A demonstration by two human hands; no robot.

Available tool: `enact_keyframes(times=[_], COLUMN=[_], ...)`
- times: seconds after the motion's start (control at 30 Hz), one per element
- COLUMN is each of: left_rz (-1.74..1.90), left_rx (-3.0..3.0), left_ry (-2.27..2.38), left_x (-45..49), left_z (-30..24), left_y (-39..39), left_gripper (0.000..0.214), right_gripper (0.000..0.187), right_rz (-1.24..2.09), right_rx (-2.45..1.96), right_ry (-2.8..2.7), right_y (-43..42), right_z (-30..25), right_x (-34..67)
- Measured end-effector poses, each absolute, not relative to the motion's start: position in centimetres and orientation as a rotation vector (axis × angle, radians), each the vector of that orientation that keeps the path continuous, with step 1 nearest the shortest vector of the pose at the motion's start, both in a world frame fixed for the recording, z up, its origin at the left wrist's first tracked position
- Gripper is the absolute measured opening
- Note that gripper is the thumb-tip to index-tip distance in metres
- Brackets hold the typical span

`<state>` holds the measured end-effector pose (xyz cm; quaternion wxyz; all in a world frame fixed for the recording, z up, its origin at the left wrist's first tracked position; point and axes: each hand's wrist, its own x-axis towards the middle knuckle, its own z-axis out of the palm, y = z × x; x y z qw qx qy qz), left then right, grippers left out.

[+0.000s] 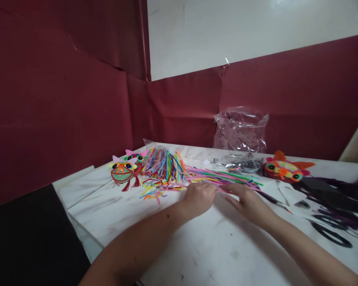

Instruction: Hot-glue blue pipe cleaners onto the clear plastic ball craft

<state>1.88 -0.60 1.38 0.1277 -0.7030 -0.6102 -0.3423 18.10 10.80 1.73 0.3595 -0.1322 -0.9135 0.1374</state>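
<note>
Red sheet [77, 99] covers most of the upper left and runs as a band across the middle to the right edge. Table [203, 246], white with grey veining, fills the lower centre and right. Pale wall [241, 35] at upper right; black area [26, 238] at lower left.

Both forearms enter from the bottom edge. Left hand [200, 198], just right of centre: fingers curled in, clamped on a pink stem. Right hand [244, 196], just beside it on the right: fingers reaching left, thumb below; cannot tell whether they grip the stem.

Dark material [334, 194], black and purple, lies at the right edge, blurred. Clear bag [240, 129] stands at centre right against the red band, crumpled. Long stems [226, 175], mainly pink, purple and green, lie just beyond the hands, pointing right. Multicoloured bundle [161, 163] at centre left, adjoining their left end.

Orange head [286, 169] with large eyes: right of centre, near the dark material. Front head [123, 171], red-rimmed mouth, pink ears: left of the bundle; rear head [134, 157] partly hidden behind it. Black loop [335, 240] at lower right.

Short pieces [150, 196], several colours, scattered below the bundle. Pink stem [219, 190]: small visible length, right of centre, in the gap between the hands.
</note>
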Motion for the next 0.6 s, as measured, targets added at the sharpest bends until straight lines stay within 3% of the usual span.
enact_keyframes(times=[0.27, 0.43, 0.6], left_rz=[-0.946, -0.920, -0.816], left_rx=[-1.994, -1.871, -1.856], left_ry=[-1.974, -2.136, -2.205], left_x=[1.0, -1.0, -2.0], left_z=[0.2, 0.1, 0.6], left_y=[0.4, 1.2, 0.9], left_gripper=[0.021, 0.021, 0.022], right_gripper=[0.037, 0.032, 0.038], right_rz=[0.124, 0.119, 0.116], right_rx=[-0.501, -0.596, -0.671], right_ry=[-2.452, -2.402, -2.439], right_y=[11.4, 13.7, 15.2], right_z=[-0.4, -0.9, -2.0], right_x=[18.3, 19.8, 20.3])
